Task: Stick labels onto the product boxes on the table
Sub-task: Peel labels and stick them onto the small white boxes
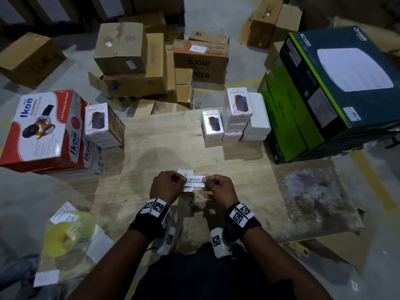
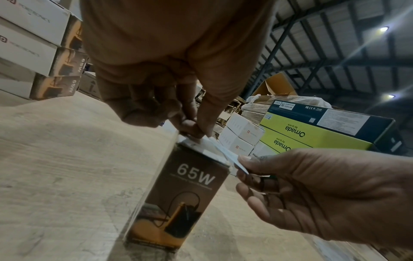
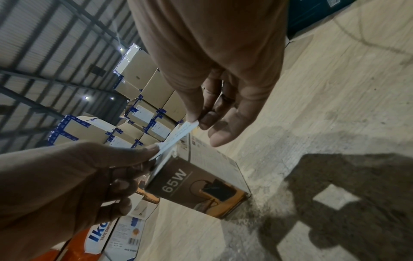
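One label (image 1: 194, 182) is pinched at its ends by both hands, the left hand (image 1: 165, 187) and the right hand (image 1: 220, 189), just above one upright box (image 2: 178, 197) marked 65W, standing on the wooden surface (image 1: 173, 144) near its front edge. Two red Ikon boxes (image 1: 43, 128) are stacked at the left; two green Omada boxes (image 1: 287, 118) stand at the right.

Red-and-white Ikon boxes (image 1: 43, 128) sat stacked far left of hands. Dark green Omada cartons (image 1: 337, 83) were piled far right, tilted. Brown cardboard cartons (image 1: 129, 59) stood heaped on floor beyond table's far edge. Yellow roll (image 1: 67, 232) with handwritten paper slip lay near left, below left wrist. Stacked cartons with blue tape (image 3: 143, 113) rose under corrugated roof (image 3: 44, 44).
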Motion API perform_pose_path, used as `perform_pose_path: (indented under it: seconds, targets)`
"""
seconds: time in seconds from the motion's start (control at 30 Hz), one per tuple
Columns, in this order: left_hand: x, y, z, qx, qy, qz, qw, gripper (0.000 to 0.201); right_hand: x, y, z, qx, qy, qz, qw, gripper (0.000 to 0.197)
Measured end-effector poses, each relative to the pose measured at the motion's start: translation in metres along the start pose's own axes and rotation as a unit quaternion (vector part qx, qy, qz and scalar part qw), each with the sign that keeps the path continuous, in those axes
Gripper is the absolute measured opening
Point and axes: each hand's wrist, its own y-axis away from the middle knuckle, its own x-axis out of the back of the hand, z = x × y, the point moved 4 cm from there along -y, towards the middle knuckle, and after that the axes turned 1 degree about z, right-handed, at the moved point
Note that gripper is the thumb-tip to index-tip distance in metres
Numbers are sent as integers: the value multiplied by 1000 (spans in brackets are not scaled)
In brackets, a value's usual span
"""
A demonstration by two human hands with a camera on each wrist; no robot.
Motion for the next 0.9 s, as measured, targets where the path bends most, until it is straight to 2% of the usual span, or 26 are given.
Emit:
perform_pose_path:
  seconds: [0.37, 0.6, 0.77, 0.9]
  targets:
    - [1, -4, -3, 29, -28, 0, 999, 12, -7, -7, 5, 7, 32, 0, 999, 17]
    - [-1, -5, 1, 25, -124, 26, 992, 18, -16, -12, 13, 2, 50, -3, 999, 16]
    - [-10, -5, 12, -2, -250, 43, 967, 13, -23, -10, 15, 20, 66, 9, 998, 19]
    - [-15, -6, 10, 4, -226, 27, 974, 12, -25, -11, 20, 16, 55, 17, 998, 16]
